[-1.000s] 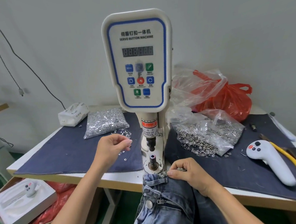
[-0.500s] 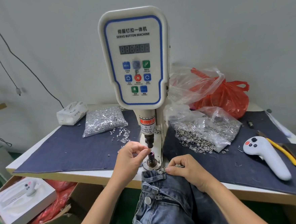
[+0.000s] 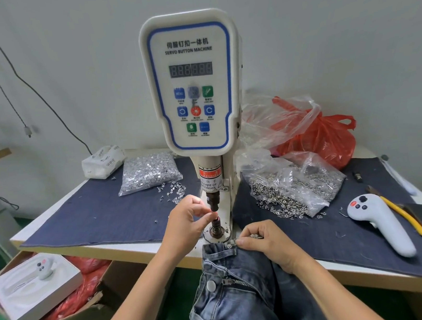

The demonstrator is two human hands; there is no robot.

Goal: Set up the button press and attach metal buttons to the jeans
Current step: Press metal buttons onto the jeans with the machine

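Left hand [image 3: 187,217] pinching something tiny right over the button press [image 3: 216,228] lower die, right hand [image 3: 265,242] gripping the jeans [image 3: 239,295] waistband at the table [image 3: 126,248] near edge.

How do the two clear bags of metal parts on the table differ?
The left bag lies flat and looks closed; the right bag is crumpled and spills parts toward the table edge. The left bag holds pale, bright silver pieces; the right bag holds darker, ring-like ones. The left bag sits left of the press, the right bag on its other side. Both rest on dark cloth.
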